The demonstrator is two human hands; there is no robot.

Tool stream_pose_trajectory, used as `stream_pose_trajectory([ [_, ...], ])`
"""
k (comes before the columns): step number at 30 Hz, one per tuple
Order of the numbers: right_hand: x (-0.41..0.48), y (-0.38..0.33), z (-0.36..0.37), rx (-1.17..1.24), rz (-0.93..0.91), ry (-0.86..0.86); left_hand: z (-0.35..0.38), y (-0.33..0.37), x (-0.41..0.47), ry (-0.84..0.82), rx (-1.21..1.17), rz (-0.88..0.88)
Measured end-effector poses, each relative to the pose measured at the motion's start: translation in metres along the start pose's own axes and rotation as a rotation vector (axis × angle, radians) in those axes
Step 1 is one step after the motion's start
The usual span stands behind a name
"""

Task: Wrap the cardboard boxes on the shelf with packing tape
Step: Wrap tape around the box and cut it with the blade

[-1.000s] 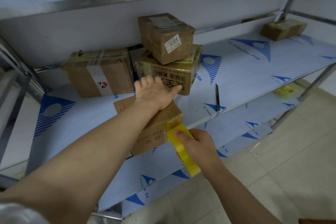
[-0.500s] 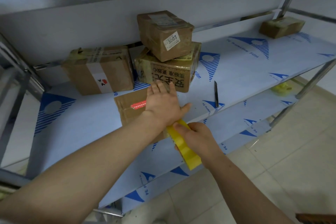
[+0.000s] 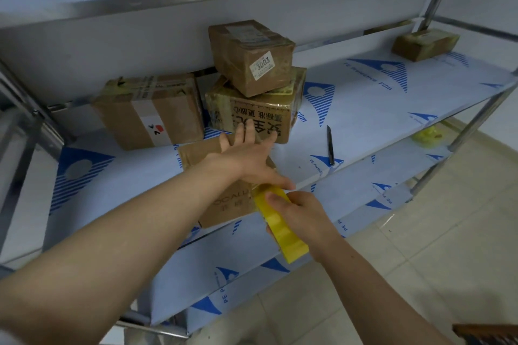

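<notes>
A small cardboard box [image 3: 224, 204] sits at the front edge of the metal shelf [image 3: 378, 109]. My left hand [image 3: 249, 157] lies flat on its top, fingers straight and spread, pressing down. Just in front of the box, my right hand [image 3: 302, 218] grips a yellow roll of packing tape [image 3: 280, 227], whose upper end touches the box's near right corner under my left thumb. Behind the box stand a taped box with black characters [image 3: 258, 117], a box labelled 3003 [image 3: 249, 56] stacked on it, and a wider box [image 3: 148, 109] to the left.
A dark utility knife [image 3: 330, 145] lies on the shelf to the right of the boxes. Another small box [image 3: 424, 43] sits at the far right back. A yellow tape wad [image 3: 426, 137] rests on the lower shelf. Tiled floor lies at the right.
My left hand has slid forward across the box top, its fingers now straight and spread. The right hand with the tape roll has stayed against the box's near corner.
</notes>
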State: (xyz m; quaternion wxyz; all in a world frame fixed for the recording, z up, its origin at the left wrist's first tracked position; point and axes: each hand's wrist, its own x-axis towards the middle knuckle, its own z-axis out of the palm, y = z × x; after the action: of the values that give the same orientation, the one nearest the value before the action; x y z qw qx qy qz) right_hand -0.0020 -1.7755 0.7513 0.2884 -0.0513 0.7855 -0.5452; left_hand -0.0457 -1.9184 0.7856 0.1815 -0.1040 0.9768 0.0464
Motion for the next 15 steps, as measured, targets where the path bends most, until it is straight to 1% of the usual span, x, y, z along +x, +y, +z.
stream_pose_trajectory([
  [1,-0.001,-0.002,0.001,-0.004,0.0,0.008,-0.001,0.001,0.001,0.015,0.035,0.018],
  [4,0.001,-0.001,-0.001,0.027,0.022,-0.005,0.002,0.004,0.0,0.181,0.117,0.013],
  [6,0.002,0.001,-0.004,0.059,0.03,-0.015,0.008,0.003,0.001,0.213,0.121,0.028],
  [10,0.004,0.005,-0.004,0.068,0.035,0.006,0.013,0.003,-0.001,0.301,0.147,0.116],
  [12,0.003,0.005,-0.004,0.071,0.037,0.006,0.012,0.005,-0.001,0.297,0.137,0.14],
  [13,0.003,0.004,-0.005,0.072,0.034,0.004,0.01,0.004,-0.003,0.268,0.085,0.157],
  [15,0.001,0.002,-0.007,0.059,0.028,0.001,-0.002,-0.006,-0.006,0.126,-0.112,0.204],
])
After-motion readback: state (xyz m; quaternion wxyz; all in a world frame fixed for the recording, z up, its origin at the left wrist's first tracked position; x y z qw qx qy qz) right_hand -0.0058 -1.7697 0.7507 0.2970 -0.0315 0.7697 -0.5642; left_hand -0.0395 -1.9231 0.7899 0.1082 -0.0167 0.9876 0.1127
